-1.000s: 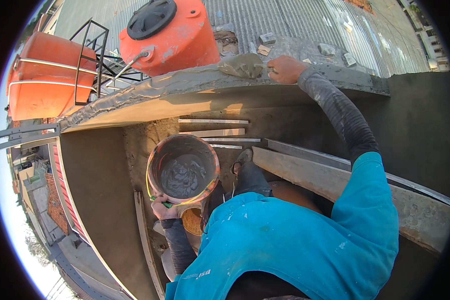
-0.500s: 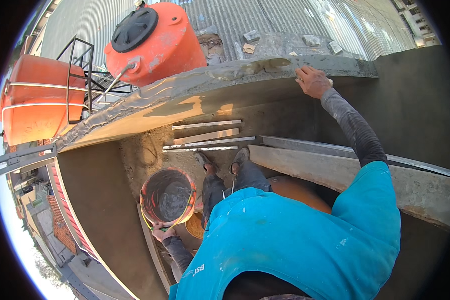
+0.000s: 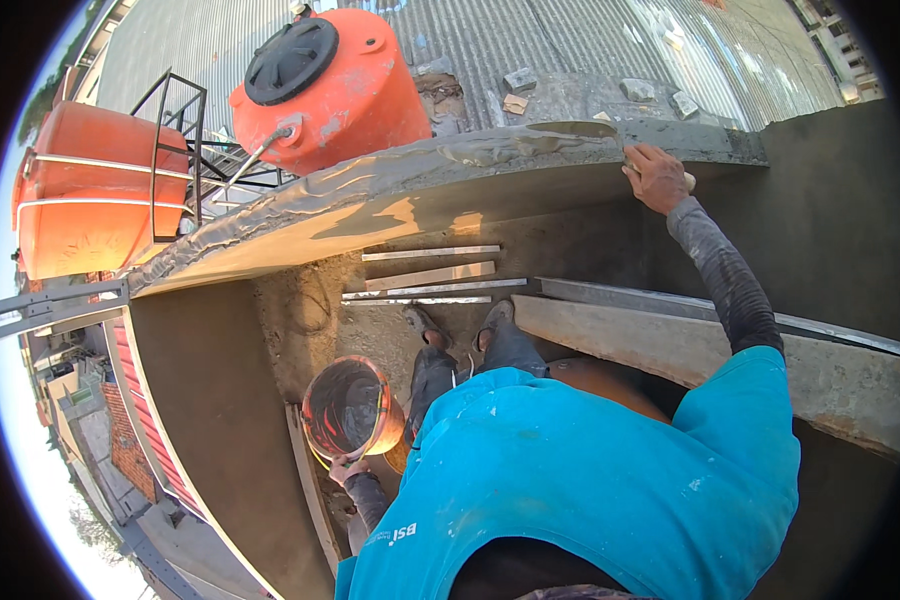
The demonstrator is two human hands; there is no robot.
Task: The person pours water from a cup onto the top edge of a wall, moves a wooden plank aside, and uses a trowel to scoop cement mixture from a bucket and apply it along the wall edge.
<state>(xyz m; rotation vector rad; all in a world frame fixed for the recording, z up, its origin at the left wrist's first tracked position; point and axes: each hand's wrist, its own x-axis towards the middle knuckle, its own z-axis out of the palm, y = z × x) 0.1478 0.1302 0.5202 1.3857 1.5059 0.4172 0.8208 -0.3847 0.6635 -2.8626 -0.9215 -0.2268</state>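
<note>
My right hand is closed around the pale handle of what looks like a trowel, at the edge of the low wall's top. Its blade is hard to tell apart from the wet grey mortar there. Low on the left, my left hand grips the thin wire handle of an orange bucket. Grey wet mortar lies inside the bucket, whose mouth tilts toward the wall. Part of another round yellowish container shows behind the bucket, mostly hidden.
Beyond the wall stand two orange tanks and a black metal frame, beside a corrugated roof. Several boards and metal bars lie on the floor ahead of my feet. A long concrete-coloured plank runs along the right.
My right hand has shifted slightly right along the wall and back toward me. The bucket has come a little nearer, its handle still in my left hand. The whole view has shifted slightly.
</note>
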